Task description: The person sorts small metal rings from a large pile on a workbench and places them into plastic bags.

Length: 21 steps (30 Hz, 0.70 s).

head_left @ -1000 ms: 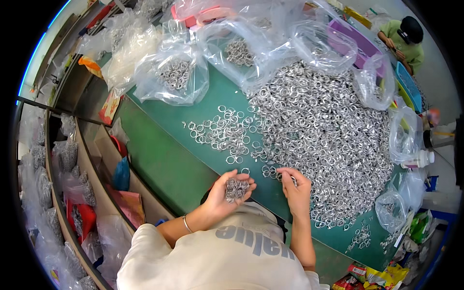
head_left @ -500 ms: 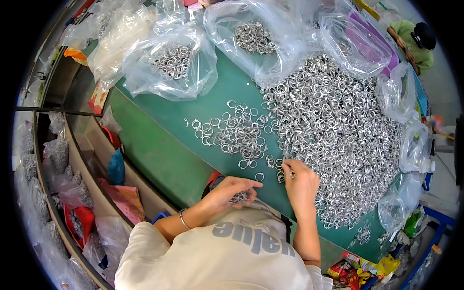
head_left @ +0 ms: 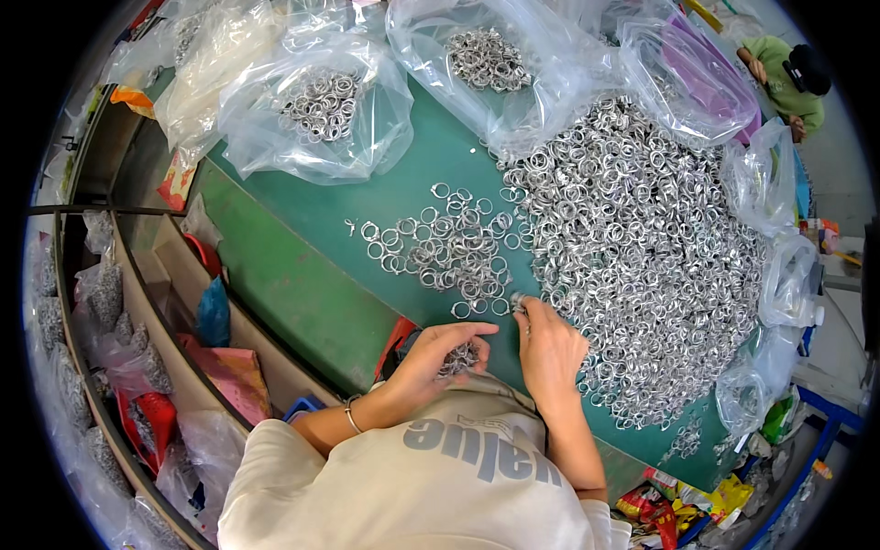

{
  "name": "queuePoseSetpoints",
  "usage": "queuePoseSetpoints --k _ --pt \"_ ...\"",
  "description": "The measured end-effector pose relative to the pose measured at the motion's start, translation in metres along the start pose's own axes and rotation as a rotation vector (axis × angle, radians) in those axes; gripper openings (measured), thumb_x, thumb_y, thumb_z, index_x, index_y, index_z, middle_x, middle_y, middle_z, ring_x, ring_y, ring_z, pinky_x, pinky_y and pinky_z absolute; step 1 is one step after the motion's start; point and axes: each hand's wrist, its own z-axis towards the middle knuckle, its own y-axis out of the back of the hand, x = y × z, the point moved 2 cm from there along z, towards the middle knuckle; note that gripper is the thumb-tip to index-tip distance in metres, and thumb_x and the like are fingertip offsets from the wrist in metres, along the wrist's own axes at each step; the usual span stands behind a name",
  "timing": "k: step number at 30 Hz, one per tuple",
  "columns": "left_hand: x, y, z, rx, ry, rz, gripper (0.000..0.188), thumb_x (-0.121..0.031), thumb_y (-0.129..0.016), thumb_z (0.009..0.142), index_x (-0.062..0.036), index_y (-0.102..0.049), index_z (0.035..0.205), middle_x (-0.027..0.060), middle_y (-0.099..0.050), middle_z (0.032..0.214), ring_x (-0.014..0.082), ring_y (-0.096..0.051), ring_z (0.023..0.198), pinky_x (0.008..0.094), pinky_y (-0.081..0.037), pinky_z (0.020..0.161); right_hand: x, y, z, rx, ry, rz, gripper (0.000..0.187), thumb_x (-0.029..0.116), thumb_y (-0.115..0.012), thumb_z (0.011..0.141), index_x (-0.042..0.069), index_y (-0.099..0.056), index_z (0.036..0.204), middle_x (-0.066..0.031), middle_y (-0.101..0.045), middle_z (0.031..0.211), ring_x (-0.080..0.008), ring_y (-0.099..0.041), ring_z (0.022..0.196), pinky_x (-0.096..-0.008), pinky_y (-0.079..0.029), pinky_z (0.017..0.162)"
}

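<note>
My left hand is cupped near the table's front edge, its fingers curled around a clump of silver metal rings. To its right, my right hand pinches one or more rings between thumb and fingertips, just above the table; how many is hard to make out. Beyond both hands lies a loose, spread-out group of rings. A large heap of similar rings covers the right side, its left border close to my right hand.
Clear plastic bags holding rings, one at the back left and one at the back middle, stand on the green table. More bags line the heap's right side. Compartments with bagged parts run along the left. Another person is at the far right.
My right hand has shifted left, away from the heap and closer to my left hand. Several rings that lay at the near edge of the spread group no longer show there.
</note>
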Motion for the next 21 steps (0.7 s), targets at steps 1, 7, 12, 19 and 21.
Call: queuePoseSetpoints --k 1,7,12,19,21 --pt "0.002 0.0 0.001 0.013 0.006 -0.006 0.03 -0.021 -0.045 0.09 -0.001 -0.057 0.11 0.004 -0.057 0.077 0.0095 -0.053 0.067 0.0206 -0.036 0.044 -0.002 0.002 0.0 0.002 -0.008 -0.019 0.016 0.014 -0.064 0.077 0.007 -0.057 0.09 -0.0082 -0.061 0.073 -0.0258 -0.06 0.056 -0.0359 -0.044 0.047" --pt "0.0 0.002 0.003 0.012 -0.026 -0.014 0.029 -0.021 -0.045 0.091 0.0 -0.059 0.106 0.0044 -0.057 0.076 0.0102 -0.054 0.065 0.0204 -0.035 0.044 -0.017 0.022 -0.004 -0.076 -0.209 -0.045 0.022 0.015 -0.065 0.077 0.009 -0.056 0.095 -0.0093 -0.064 0.075 -0.0267 -0.061 0.055 -0.0354 -0.044 0.045" --pt "-0.002 -0.001 0.003 0.014 -0.019 -0.005 0.029 -0.02 -0.045 0.091 0.0003 -0.06 0.105 0.0048 -0.057 0.076 0.0108 -0.054 0.065 0.0206 -0.036 0.044 0.002 0.012 0.004 -0.138 -0.092 0.002 0.022 0.016 -0.066 0.076 0.01 -0.057 0.095 -0.0084 -0.061 0.067 -0.0268 -0.058 0.051 -0.0361 -0.042 0.044" --pt "-0.004 -0.004 0.001 0.007 -0.008 0.012 0.028 -0.019 -0.044 0.091 -0.0003 -0.06 0.103 0.0046 -0.057 0.075 0.0109 -0.054 0.065 0.021 -0.036 0.045 -0.003 0.007 0.009 -0.148 -0.018 0.085 0.009 0.012 -0.065 0.076 0.008 -0.059 0.081 -0.0065 -0.061 0.07 -0.0222 -0.06 0.055 -0.0315 -0.044 0.044" --pt "-0.009 -0.006 -0.002 -0.037 -0.027 0.01 0.028 -0.019 -0.045 0.09 0.0011 -0.059 0.104 0.005 -0.054 0.073 0.0123 -0.053 0.065 0.0207 -0.035 0.042 -0.009 0.027 0.003 -0.186 -0.097 0.246 0.006 0.007 -0.067 0.074 0.006 -0.061 0.077 -0.0081 -0.064 0.074 -0.0217 -0.061 0.056 -0.0288 -0.045 0.047"
